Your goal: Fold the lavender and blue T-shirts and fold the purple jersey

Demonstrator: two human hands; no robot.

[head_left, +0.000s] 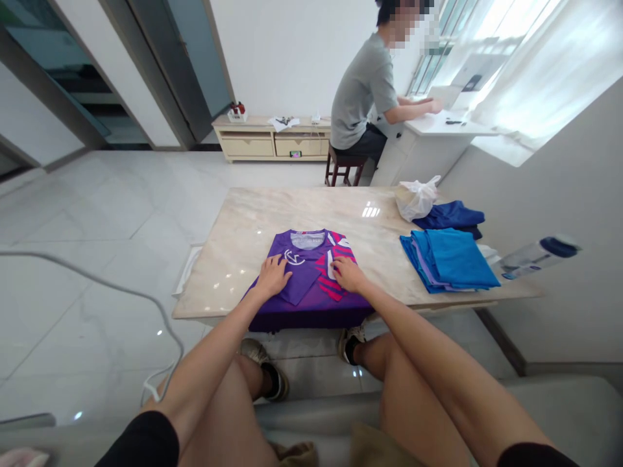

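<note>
A purple jersey (302, 285) lies on the table with its collar at the far end and both sleeves folded in over the front. One sleeve is plain purple; the other has pink stripes and white marks. Its lower part hangs over the near table edge. My left hand (273, 275) rests on the jersey's left side, fingers spread over the cloth near a white logo. On the right side, my right hand (348, 274) lies on the striped sleeve with fingers apart and slightly bent. Neither hand visibly grips the fabric.
On the table's right stand folded blue clothes (452, 259), a dark blue cloth (450, 215), a white plastic bag (416, 198) and a clear bottle (533, 259). Beyond the marble-look table (292, 204), a person (365, 91) sits on a stool at a white desk.
</note>
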